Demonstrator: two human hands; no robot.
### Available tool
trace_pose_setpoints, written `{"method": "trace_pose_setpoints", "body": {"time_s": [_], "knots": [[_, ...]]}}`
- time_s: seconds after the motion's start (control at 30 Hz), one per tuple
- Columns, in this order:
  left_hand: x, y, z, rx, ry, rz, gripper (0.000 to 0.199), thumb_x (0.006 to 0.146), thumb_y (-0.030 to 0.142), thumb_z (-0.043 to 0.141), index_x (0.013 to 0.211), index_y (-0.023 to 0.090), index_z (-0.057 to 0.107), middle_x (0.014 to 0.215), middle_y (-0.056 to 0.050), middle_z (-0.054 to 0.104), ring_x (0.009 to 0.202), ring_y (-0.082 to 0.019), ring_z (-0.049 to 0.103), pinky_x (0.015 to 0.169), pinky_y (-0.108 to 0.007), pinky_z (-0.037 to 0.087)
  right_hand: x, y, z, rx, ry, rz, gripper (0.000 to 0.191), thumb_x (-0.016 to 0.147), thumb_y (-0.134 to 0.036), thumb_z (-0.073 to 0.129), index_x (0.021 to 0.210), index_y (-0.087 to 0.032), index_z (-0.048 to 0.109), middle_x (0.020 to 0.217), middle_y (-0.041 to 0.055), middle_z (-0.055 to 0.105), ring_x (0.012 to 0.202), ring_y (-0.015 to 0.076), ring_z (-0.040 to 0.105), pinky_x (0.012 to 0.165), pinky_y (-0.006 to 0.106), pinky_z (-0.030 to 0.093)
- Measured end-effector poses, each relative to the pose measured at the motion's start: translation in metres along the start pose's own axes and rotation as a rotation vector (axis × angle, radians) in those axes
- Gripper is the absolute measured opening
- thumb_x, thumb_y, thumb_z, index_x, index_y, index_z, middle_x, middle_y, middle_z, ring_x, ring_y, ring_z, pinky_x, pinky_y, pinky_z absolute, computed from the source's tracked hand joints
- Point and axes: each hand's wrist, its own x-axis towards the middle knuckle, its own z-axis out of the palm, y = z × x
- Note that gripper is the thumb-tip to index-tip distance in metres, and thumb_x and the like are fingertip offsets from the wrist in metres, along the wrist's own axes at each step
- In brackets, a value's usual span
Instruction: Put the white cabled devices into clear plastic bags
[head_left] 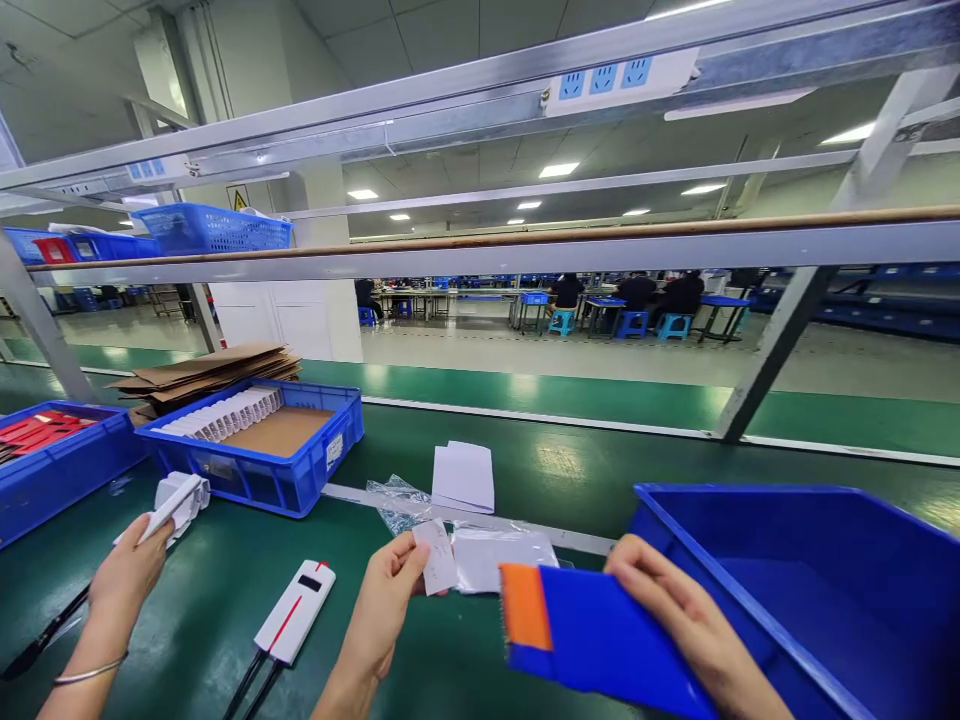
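Over bench (442, 665): left hand (381, 600) pinching card (438, 562), right hand (679, 605) gripping blue packet (596, 630).

A glossy green workbench (405, 430) extends beneath a grey metal shelf frame (775, 355). A white rectangular power strip (673, 70) with 3 blue sockets (604, 79) is mounted on the frame. A white column (322, 210) stands at rear left. Beyond, a pale reflective floor (450, 345) supports tables (420, 292) and blue plastic stools (634, 318). Rectangular white lights (559, 170) illuminate the grey panelled ceiling (442, 35).
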Motion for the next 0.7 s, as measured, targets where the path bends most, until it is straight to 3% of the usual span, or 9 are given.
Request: {"method": "trace_pose_setpoints", "body": {"time_s": [0.1,0.2,0.3,0.5,0.6,0.7], "knots": [[-0.004,-0.007,0.005,0.026,-0.163,-0.104,0.058,0.076,0.064,0.079,0.103,0.013,0.079,0.082,-0.009,0.077,0.079,-0.024,0.072,0.074,-0.032,0.057,-0.005,0.004,-0.024,0.188,0.105,-0.005,0.047,0.082,-0.069,0.066,0.069,-0.025,0.056,0.065,-0.0036,0.051,0.058,0.0149,0.044,0.053,0.024,0.042],[-0.013,-0.025,0.022,0.057,-0.227,-0.133,0.046,0.081,0.060,0.077,0.100,0.019,0.081,0.071,-0.004,0.074,0.079,-0.025,0.074,0.068,-0.030,0.058,-0.013,0.001,-0.022,0.298,0.171,-0.027,0.041,0.085,-0.061,0.067,0.067,-0.025,0.056,0.066,-0.0034,0.052,0.059,0.0147,0.044,0.058,0.023,0.045],[-0.020,-0.046,0.039,0.099,-0.142,-0.074,0.033,0.086,0.056,0.072,0.098,0.027,0.080,0.062,0.001,0.069,0.078,-0.024,0.076,0.061,-0.026,0.057,-0.019,-0.002,-0.016,0.303,0.142,-0.007,0.041,0.084,-0.060,0.069,0.069,-0.024,0.057,0.067,-0.0028,0.054,0.061,0.0147,0.046,0.058,0.023,0.045],[-0.027,-0.063,0.054,0.125,0.014,-0.133,0.028,0.079,0.049,0.083,0.092,0.025,0.079,0.061,0.000,0.070,0.069,-0.023,0.076,0.056,-0.028,0.060,-0.022,-0.003,-0.011,0.364,0.099,0.050,0.044,0.080,-0.060,0.076,0.070,-0.023,0.056,0.064,-0.0045,0.053,0.058,0.0111,0.039,0.053,0.021,0.034],[-0.030,-0.064,0.058,0.064,0.094,-0.127,0.027,0.075,0.046,0.086,0.092,0.025,0.079,0.064,-0.002,0.072,0.067,-0.024,0.077,0.054,-0.029,0.060,-0.028,-0.010,-0.005,0.245,0.118,0.038,0.048,0.078,-0.065,0.076,0.068,-0.022,0.057,0.063,-0.0050,0.050,0.056,0.0105,0.037,0.052,0.022,0.030],[-0.035,-0.063,0.059,-0.012,0.155,-0.097,0.027,0.075,0.044,0.087,0.094,0.026,0.080,0.069,-0.004,0.076,0.070,-0.026,0.078,0.053,-0.031,0.060,-0.036,-0.016,-0.005,0.020,0.165,-0.001,0.052,0.079,-0.072,0.070,0.068,-0.023,0.059,0.064,-0.0040,0.051,0.058,0.0127,0.042,0.055,0.024,0.034]]}}
